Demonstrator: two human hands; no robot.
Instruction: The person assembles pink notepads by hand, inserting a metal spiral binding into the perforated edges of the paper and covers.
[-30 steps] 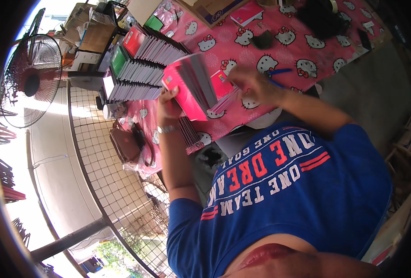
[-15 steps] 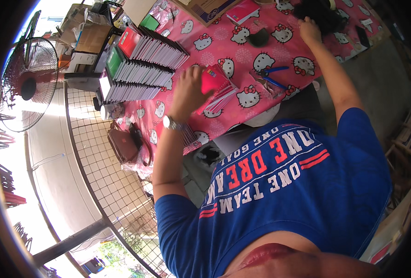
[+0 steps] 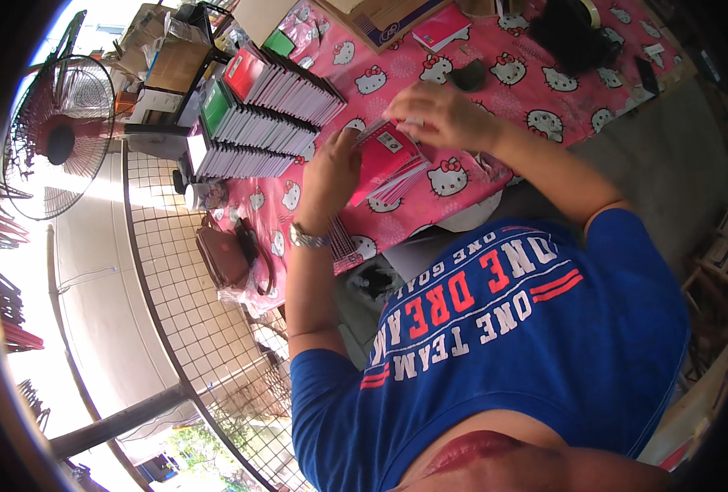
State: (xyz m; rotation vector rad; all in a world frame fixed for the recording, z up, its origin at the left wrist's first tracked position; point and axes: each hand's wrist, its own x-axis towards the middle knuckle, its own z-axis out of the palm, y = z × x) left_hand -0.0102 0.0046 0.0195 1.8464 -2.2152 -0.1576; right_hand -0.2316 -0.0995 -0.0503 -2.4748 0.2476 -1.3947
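Note:
A fanned stack of thin pink notebooks lies on the pink cartoon-print tablecloth in front of me. My left hand, with a metal-banded watch at the wrist, is closed at the left edge of the top notebook. My right hand reaches in over the stack's far side, its fingers pinched on a thin strip that looks like a binding coil. This strip runs along the notebook's upper edge toward my left fingertips. Its exact kind is hard to make out.
Rows of stacked spiral notebooks stand at the left. A black tangled heap, a dark green piece and a cardboard box lie farther back. A brown bag and a fan are on the left.
My right hand has come from the black heap to the pink notebooks, bringing a thin strip. Its arm now covers the blue-handled pliers. My left hand has drawn its fingers in at the notebook's edge.

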